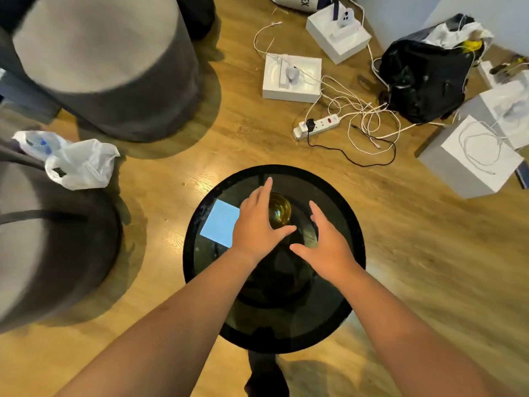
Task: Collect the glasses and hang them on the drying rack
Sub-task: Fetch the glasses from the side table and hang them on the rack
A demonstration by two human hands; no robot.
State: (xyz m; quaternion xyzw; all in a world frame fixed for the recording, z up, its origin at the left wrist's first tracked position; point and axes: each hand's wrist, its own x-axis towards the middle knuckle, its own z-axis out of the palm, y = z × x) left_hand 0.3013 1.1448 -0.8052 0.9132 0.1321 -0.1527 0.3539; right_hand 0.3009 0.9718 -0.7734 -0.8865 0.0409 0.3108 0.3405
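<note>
A clear, amber-tinted glass (pixel 280 210) stands upright on a round black glass table (pixel 337 196). My left hand (pixel 257 222) curves around the glass's left side, fingers spread, thumb under its near edge; whether it touches the glass I cannot tell. My right hand (pixel 326 242) hovers open just right of the glass, fingers apart, holding nothing. Another faint clear shape lies beneath my right hand, too dim to identify. No drying rack is in view.
A light blue paper square (pixel 219 223) lies on the table's left. Two grey round poufs (pixel 108 61) stand at left with white plastic bags (pixel 80 164). White boxes (pixel 292 78), a power strip (pixel 317 126), tangled cables and a black bag (pixel 423 78) litter the wooden floor beyond.
</note>
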